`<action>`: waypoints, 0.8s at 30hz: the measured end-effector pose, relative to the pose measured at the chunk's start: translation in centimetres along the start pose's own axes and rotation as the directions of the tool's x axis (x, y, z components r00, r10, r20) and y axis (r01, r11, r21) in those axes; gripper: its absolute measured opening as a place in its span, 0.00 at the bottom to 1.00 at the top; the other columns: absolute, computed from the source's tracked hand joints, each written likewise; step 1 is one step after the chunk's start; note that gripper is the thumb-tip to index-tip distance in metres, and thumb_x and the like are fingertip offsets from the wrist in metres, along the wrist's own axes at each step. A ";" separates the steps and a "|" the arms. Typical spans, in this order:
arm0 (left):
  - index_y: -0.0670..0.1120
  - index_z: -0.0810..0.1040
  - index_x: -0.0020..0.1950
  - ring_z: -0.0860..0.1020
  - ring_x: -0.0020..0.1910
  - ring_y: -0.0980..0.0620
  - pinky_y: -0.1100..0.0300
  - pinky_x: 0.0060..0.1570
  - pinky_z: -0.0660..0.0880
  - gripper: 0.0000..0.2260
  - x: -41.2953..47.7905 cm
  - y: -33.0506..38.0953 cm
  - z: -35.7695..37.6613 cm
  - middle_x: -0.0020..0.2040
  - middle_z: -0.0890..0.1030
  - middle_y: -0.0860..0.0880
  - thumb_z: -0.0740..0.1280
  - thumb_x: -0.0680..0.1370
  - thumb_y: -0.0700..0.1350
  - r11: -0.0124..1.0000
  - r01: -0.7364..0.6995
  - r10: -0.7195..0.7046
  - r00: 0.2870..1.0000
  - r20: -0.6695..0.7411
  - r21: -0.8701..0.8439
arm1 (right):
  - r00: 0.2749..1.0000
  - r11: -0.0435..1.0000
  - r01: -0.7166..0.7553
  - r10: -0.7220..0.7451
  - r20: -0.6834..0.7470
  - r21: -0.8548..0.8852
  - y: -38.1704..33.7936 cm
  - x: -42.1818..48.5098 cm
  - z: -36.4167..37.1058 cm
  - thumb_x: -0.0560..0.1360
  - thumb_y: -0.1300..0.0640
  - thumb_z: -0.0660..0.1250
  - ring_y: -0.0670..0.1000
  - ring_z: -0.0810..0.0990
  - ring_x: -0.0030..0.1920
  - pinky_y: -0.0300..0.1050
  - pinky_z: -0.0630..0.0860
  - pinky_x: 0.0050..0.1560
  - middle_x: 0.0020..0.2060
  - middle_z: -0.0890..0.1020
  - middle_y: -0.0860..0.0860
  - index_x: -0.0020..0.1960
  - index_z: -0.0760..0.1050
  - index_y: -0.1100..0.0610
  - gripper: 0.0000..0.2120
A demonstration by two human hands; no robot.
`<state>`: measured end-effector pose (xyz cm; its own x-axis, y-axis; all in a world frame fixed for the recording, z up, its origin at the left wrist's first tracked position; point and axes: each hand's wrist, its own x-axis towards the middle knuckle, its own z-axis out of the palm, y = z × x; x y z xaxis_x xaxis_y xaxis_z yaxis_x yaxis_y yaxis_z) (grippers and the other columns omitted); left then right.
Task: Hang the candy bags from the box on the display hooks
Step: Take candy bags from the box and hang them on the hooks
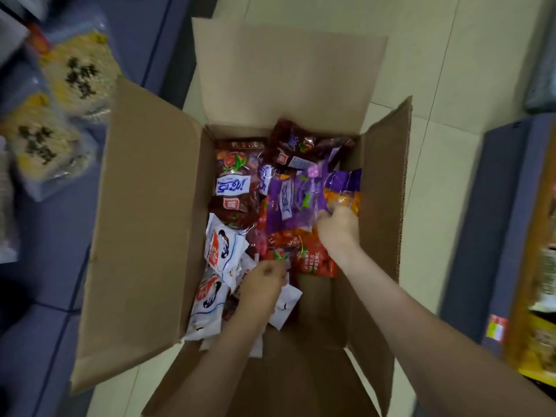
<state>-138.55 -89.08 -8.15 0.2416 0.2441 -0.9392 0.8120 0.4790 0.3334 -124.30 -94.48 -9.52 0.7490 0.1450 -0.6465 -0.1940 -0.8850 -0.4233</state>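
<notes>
Left of the box [141,212]: yellow bags [79,75] on a blue display, blurred. Can't make out any hooks, there or anywhere else

Box is open on the tile floor, all four flaps out. Candy bags fill its far and left parts; its near-right corner shows bare cardboard

Inside the box, left side: white bags [224,251] lie loose along the left wall. The left hand [261,285] is over the near end of that pile, fingers curled in tight together. Looks like a pinch on a bag edge, but can't tell which bag, or whether it has anything

Box centre: dark red bags [233,207] toward the far wall, red bag [314,260] flat between the two hands

Inside the box, right side: right hand [338,227] has fingers and thumb closed on the near edge of the purple bag [296,200]. The bag looks raised off the pile, close to the right wall

Risks, my read:
- purple bag is held by one crumpled edge of slick film, could slip on the lift
- orange patch by the right hand may be a second bag; if so it may ride up and drop outside the box
- hang hole not visible and the grip is likely away from it, so it needs a regrip before hooking
- left-hand pinch may drag two bags at once
</notes>
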 end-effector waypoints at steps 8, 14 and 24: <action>0.36 0.68 0.68 0.73 0.66 0.44 0.54 0.62 0.70 0.28 -15.3 5.6 -2.8 0.65 0.74 0.38 0.61 0.79 0.57 0.608 0.319 -0.154 0.946 0.287 -0.727 | 0.990 0.984 0.015 -0.040 0.135 0.179 -8.0 -17.4 -8.6 0.81 0.60 0.57 0.53 0.76 0.54 0.44 0.70 0.56 0.54 0.78 0.52 0.61 0.73 0.63 0.12; 0.38 0.75 0.63 0.83 0.45 0.44 0.52 0.38 0.82 0.22 -27.7 7.1 -6.2 0.52 0.82 0.37 0.66 0.77 0.54 0.376 0.264 -0.015 0.960 0.279 -0.888 | 0.947 0.937 0.156 -0.232 0.222 0.313 -11.7 -31.4 -15.5 0.77 0.61 0.62 0.53 0.75 0.43 0.49 0.71 0.52 0.42 0.78 0.61 0.47 0.73 0.65 0.06; 0.38 0.76 0.63 0.82 0.45 0.43 0.50 0.38 0.82 0.19 -46.5 1.0 -15.4 0.54 0.81 0.37 0.68 0.73 0.41 0.295 -0.183 0.313 0.946 -0.086 -0.938 | 0.611 0.865 0.376 -0.500 0.613 0.332 -14.0 -51.0 -20.0 0.78 0.68 0.62 0.33 0.76 0.32 0.29 0.69 0.38 0.29 0.80 0.39 0.39 0.74 0.54 0.13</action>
<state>-157.17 -87.01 37.15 0.4368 0.4529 -0.7772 -0.3026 0.8876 0.3472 -147.11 -98.32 42.09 0.1665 0.8027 -0.5727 -0.0967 -0.5647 -0.8196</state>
